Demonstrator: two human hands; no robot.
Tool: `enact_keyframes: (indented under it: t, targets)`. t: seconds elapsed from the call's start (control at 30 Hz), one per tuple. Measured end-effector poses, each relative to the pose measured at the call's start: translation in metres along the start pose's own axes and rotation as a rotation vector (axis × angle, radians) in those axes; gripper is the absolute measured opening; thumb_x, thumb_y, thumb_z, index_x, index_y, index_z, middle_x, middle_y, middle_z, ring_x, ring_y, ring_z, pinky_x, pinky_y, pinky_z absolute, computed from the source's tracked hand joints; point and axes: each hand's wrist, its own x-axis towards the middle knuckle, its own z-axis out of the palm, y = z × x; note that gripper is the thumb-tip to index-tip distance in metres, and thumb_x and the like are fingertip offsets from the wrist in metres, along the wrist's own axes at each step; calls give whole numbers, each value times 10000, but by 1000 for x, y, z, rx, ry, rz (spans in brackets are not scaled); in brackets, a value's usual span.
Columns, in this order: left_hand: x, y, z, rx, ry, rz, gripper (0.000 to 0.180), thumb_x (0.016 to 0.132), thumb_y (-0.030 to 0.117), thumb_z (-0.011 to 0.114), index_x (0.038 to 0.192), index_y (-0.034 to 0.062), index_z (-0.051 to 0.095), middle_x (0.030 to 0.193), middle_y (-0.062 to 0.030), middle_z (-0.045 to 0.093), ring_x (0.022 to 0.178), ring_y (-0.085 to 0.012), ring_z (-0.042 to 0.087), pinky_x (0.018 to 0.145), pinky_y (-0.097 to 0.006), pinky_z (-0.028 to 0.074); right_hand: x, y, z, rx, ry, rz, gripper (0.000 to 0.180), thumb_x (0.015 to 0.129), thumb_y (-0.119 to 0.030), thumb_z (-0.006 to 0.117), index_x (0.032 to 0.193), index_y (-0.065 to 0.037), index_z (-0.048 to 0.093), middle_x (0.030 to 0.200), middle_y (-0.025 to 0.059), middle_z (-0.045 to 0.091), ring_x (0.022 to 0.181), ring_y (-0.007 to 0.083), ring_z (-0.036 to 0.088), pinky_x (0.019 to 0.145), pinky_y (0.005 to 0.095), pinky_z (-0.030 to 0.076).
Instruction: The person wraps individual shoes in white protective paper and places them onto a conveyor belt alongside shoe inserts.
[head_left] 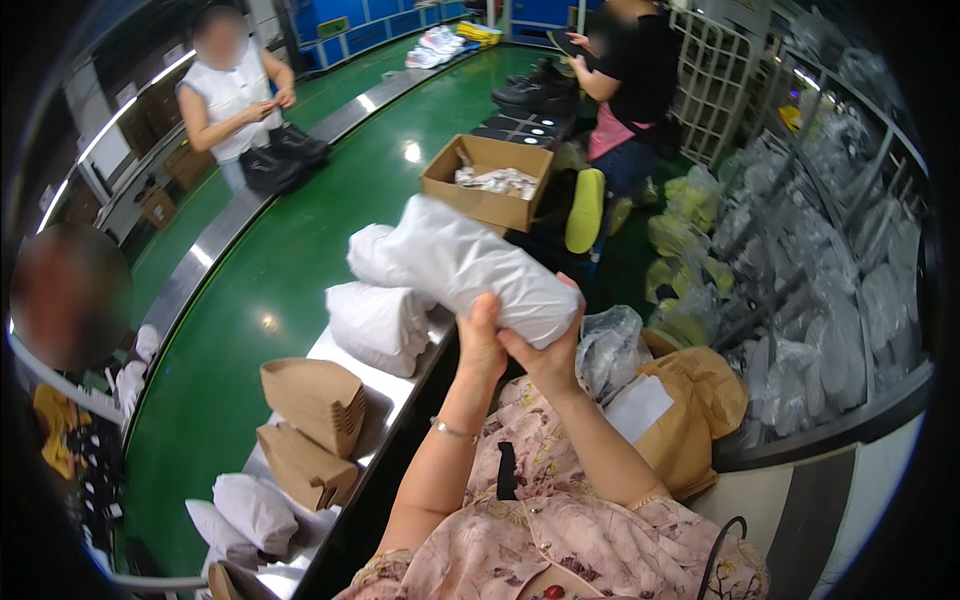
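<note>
White paper bundle, long axis upper-left to lower-right

A stack of white bundles lay on the steel ledge just left of the hands. Below and left of them stood two stacks of brown card inserts, with more white bundles lower still. Above the hands sat an open cardboard box holding crumpled paper. A clear plastic bag and a brown paper sack rested just right of the hands. Far right, a rack carried bagged insoles. Beyond the green conveyor, a person in white handled black shoes.
</note>
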Motion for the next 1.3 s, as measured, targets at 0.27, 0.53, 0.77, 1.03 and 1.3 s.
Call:
enact_keyframes:
  t: [0.27,0.53,0.77,1.03,1.3]
  targets:
    - [5,55,13,388,125,302,419,954,330,405,1243,27,389,1107,-105,530,1003,-171,488,922,-295,345,50,-8,15,650,187,177,586,758,-166,699,1215,-9,367,1170,78,471,1049,167,480,940,301,363]
    - [-29,25,16,565,-98,485,143,871,-16,511,1001,-42,565,962,-49,586,872,-102,540,776,-212,428,18,-13,27,677,113,302,585,773,-218,685,1222,0,380,1144,72,483,1037,157,489,905,290,393]
    - [-24,39,6,19,-286,-2,228,817,-42,551,1039,-5,586,1037,-92,603,918,-198,589,804,-323,485,-1,-28,43,559,75,227,610,728,-264,727,1175,3,409,1103,75,488,1004,156,484,894,286,378]
    - [-25,81,7,327,46,119,256,889,30,471,1133,-5,542,1117,-115,576,1018,-196,552,878,-311,435,18,-22,12,210,108,-36,700,696,-185,748,1208,-2,308,1129,103,433,1010,179,455,901,310,372]
    - [65,154,16,1367,101,754,347,907,226,481,1062,-81,529,1030,-232,575,913,-323,550,802,-358,425,55,-26,19,-328,-87,-599,797,592,-120,784,1224,-10,311,1113,180,433,1019,342,459,890,405,376]
